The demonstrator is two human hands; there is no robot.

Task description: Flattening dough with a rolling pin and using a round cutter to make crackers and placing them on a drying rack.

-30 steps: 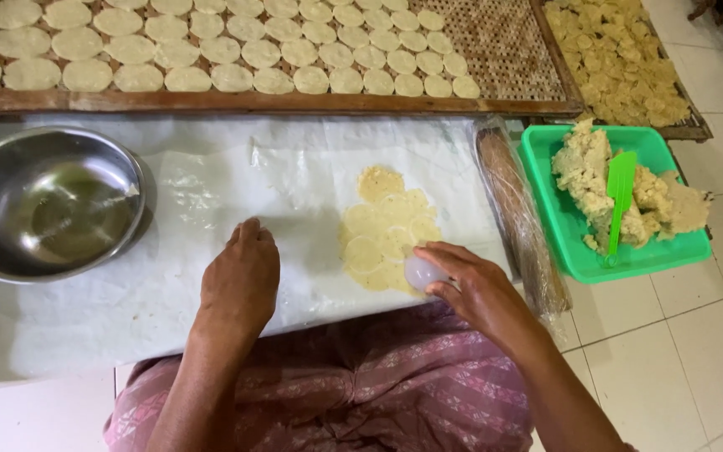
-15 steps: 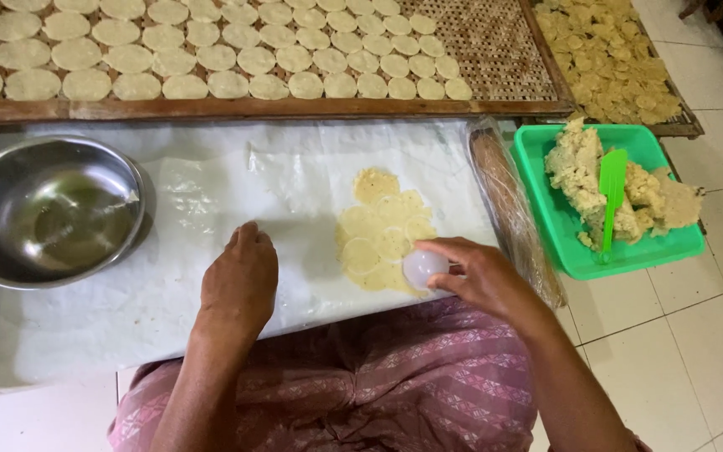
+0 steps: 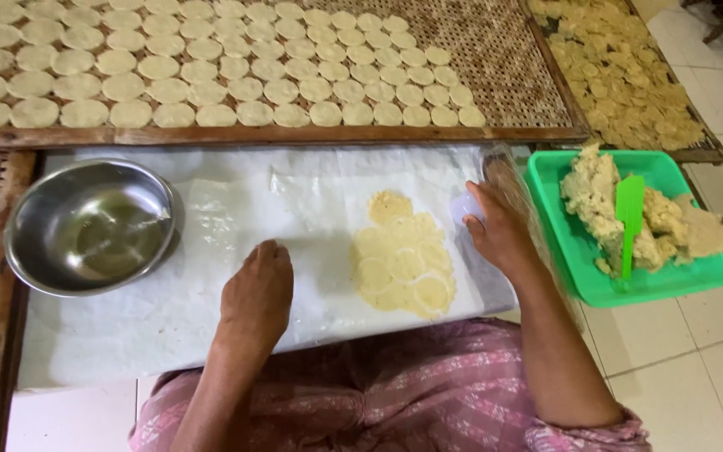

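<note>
Surface: white plastic sheet [image 3: 211, 251] under flattened yellow dough [image 3: 403, 259], now scored with circles.
Right hand [image 3: 495, 226]: lifted aside, gripping small clear round cutter [image 3: 465, 206].
Left hand [image 3: 257, 293]: flat, holding nothing.

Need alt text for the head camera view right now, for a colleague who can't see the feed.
Seen from above, a person's left hand presses flat on a white plastic sheet beside a rolled-out dough sheet scored with circles, while the right hand holds a small round clear cutter at the sheet's right edge. A steel bowl sits left, a green tray of dough right, a woven rack of discs behind.
</note>
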